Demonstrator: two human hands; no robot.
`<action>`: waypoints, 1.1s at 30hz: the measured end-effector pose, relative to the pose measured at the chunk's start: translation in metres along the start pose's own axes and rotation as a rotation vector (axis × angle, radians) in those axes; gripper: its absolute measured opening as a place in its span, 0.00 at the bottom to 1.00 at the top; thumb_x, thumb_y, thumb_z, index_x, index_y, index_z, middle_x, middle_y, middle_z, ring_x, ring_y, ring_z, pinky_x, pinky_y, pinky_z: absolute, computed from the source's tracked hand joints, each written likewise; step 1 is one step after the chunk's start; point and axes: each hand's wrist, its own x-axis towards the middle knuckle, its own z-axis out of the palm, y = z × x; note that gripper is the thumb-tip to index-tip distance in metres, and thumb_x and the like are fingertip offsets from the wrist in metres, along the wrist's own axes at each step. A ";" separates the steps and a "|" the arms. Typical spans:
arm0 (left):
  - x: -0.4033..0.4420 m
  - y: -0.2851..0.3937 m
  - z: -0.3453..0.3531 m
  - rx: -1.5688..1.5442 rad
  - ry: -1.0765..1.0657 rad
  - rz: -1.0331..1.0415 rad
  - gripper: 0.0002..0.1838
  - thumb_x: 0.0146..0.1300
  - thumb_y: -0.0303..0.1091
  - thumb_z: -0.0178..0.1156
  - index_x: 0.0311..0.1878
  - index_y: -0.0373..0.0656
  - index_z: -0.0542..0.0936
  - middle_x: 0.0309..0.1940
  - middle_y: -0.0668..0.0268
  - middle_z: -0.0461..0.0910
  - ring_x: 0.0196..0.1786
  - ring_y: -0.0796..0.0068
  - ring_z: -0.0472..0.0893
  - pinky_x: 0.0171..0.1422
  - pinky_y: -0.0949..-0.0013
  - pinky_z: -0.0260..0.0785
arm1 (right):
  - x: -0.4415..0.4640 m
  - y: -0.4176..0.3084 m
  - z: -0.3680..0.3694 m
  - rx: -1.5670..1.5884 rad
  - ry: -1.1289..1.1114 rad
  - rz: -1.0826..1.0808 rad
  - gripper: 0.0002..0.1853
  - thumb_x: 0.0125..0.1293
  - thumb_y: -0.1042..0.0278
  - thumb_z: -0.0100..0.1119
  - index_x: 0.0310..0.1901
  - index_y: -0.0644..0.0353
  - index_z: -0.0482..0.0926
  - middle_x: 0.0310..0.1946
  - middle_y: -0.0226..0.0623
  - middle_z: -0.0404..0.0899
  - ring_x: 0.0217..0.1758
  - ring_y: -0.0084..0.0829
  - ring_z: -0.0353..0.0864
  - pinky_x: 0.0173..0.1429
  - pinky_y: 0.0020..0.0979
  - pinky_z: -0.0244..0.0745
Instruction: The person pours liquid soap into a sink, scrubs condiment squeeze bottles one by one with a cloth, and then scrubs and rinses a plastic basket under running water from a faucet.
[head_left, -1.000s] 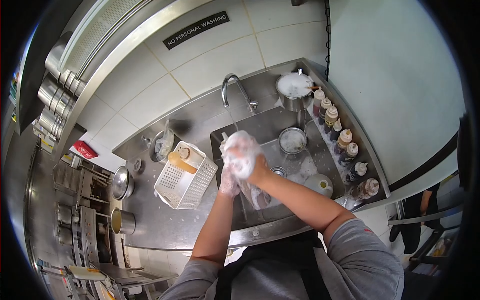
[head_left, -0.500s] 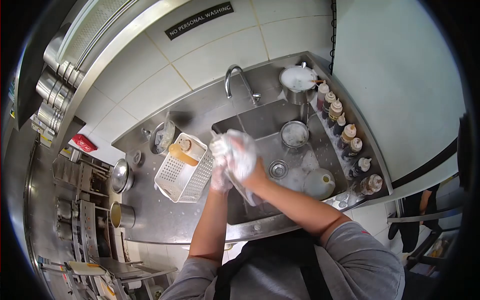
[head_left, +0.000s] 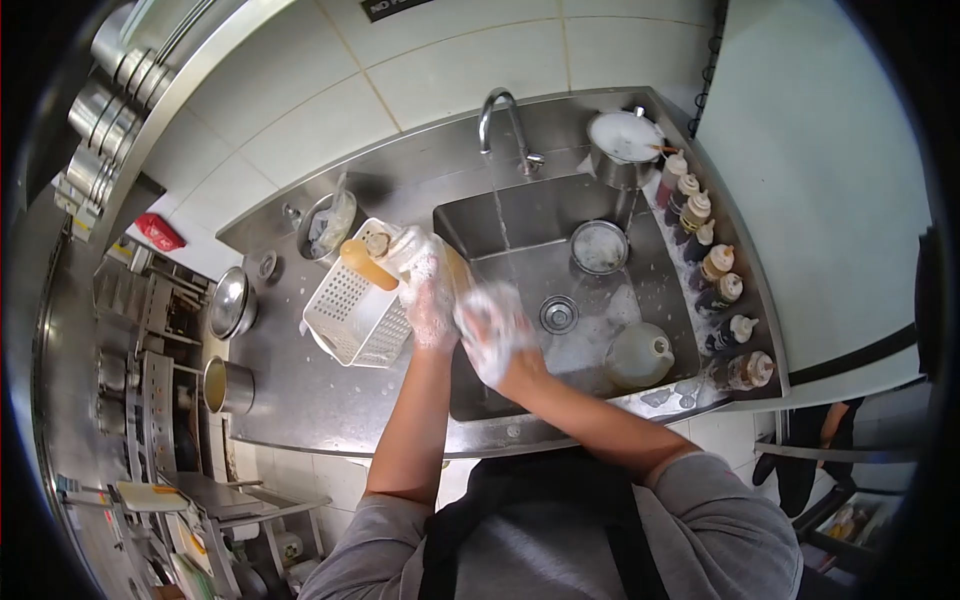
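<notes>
My left hand [head_left: 430,310], covered in suds, is closed around a foamy pale-yellow bottle [head_left: 456,270] above the sink's left edge. Foam and my fingers hide much of its shape. Just to the right, my right hand [head_left: 500,340] is curled and blurred, with a white, foamy mass against its fingers. What that mass is, I cannot make out. Left of my hands stands a white perforated basket [head_left: 335,310] with an orange squeeze bottle [head_left: 366,264] leaning in it. Water runs from the faucet [head_left: 500,115] into the sink [head_left: 520,245].
A soapy pot [head_left: 602,247] and a translucent jug [head_left: 640,357] are in the sink. Several sauce bottles [head_left: 718,262] line the right ledge beside a suds-filled pot [head_left: 625,150]. Metal bowls [head_left: 232,303] and a small pot [head_left: 230,385] sit at left. Another person [head_left: 810,445] stands at far right.
My hands have moved apart. The left one has shifted slightly up with the bottle, and the right one lower, away from it. The view has tilted down a little.
</notes>
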 end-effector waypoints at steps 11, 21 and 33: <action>-0.030 0.012 -0.034 0.537 0.161 0.391 0.29 0.54 0.29 0.63 0.59 0.40 0.64 0.52 0.63 0.71 0.54 0.71 0.73 0.59 0.68 0.64 | -0.004 0.030 0.058 1.122 -0.582 1.426 0.17 0.68 0.55 0.40 0.47 0.56 0.73 0.33 0.37 0.78 0.32 0.33 0.80 0.34 0.37 0.78; -0.093 0.057 -0.180 0.740 0.422 0.477 0.33 0.48 0.33 0.67 0.57 0.40 0.64 0.46 0.65 0.72 0.48 0.74 0.74 0.56 0.68 0.67 | -0.041 0.041 0.117 1.088 -0.524 1.309 0.16 0.64 0.55 0.51 0.43 0.61 0.74 0.29 0.37 0.78 0.30 0.32 0.81 0.24 0.32 0.78; -0.110 0.088 -0.245 1.276 0.705 0.582 0.44 0.52 0.41 0.64 0.66 0.38 0.50 0.62 0.50 0.55 0.64 0.55 0.60 0.69 0.53 0.53 | 0.128 0.346 0.002 0.112 0.394 0.739 0.20 0.60 0.50 0.53 0.33 0.63 0.76 0.23 0.40 0.77 0.28 0.38 0.77 0.35 0.37 0.73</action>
